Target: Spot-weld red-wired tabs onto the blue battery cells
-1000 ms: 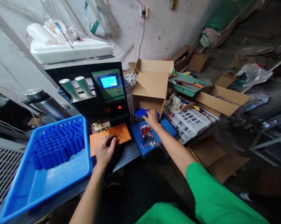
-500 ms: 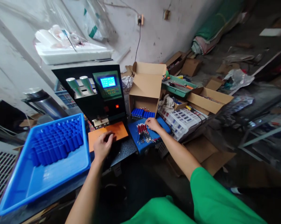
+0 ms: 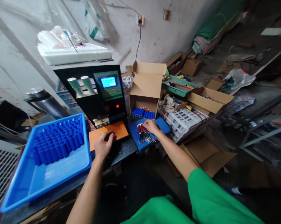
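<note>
My left hand [image 3: 103, 144] rests at the front of the orange board [image 3: 119, 130], its fingers curled inward. Whatever those fingers close on is hidden from above. Behind the board stands a black spot welder [image 3: 84, 109] with a lit blue screen and metal electrodes low at its front. Over on the blue pad [image 3: 162, 128], my right hand [image 3: 151, 126] pinches at the edge of a heap of short red and black wires [image 3: 143, 133]. Its fingertips touch the wire ends. Several blue battery cells [image 3: 143, 113] lie in an open cardboard box [image 3: 145, 83] just behind the pad.
To the left, a blue plastic tub [image 3: 47, 186] holds rows of blue cells [image 3: 58, 141]. A steel flask [image 3: 45, 101] stands behind it. At right are a white plastic basket [image 3: 177, 124], a green tray [image 3: 179, 87] and open cartons [image 3: 210, 101].
My right hand has shifted slightly left, further onto the wire ends. My left hand stays at the orange board. The camera view has moved a little.
</note>
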`<state>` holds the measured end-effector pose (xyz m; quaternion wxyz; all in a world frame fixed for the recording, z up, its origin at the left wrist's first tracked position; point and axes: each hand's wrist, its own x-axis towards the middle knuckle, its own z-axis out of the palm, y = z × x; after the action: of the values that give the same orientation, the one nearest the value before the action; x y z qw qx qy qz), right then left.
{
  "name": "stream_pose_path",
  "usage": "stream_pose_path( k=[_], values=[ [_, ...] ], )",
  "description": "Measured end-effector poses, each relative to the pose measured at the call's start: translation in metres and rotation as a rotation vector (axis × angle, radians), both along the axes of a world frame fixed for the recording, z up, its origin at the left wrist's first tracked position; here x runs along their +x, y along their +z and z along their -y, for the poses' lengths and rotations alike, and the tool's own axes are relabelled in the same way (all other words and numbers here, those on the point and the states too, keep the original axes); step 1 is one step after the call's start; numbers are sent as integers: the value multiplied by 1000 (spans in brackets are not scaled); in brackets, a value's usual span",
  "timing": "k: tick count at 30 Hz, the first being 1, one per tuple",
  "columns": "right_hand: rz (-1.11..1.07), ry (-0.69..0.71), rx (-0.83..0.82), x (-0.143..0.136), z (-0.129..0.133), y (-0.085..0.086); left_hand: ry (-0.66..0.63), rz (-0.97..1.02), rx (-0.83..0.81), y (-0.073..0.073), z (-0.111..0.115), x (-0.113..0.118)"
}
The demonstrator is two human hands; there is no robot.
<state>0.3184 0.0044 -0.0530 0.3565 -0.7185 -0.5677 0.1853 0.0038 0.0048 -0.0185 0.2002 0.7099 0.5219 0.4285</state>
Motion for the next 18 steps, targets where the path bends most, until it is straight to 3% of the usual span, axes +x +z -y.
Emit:
stream_pose_path(
  k=[10,18],
  values=[
    [-80,-39,-32,4,-3,-1,7,-13,2,-3,-1,0],
    [-697,-155,-56,14,1,8,6,4,-9,2,1,1]
  ],
)
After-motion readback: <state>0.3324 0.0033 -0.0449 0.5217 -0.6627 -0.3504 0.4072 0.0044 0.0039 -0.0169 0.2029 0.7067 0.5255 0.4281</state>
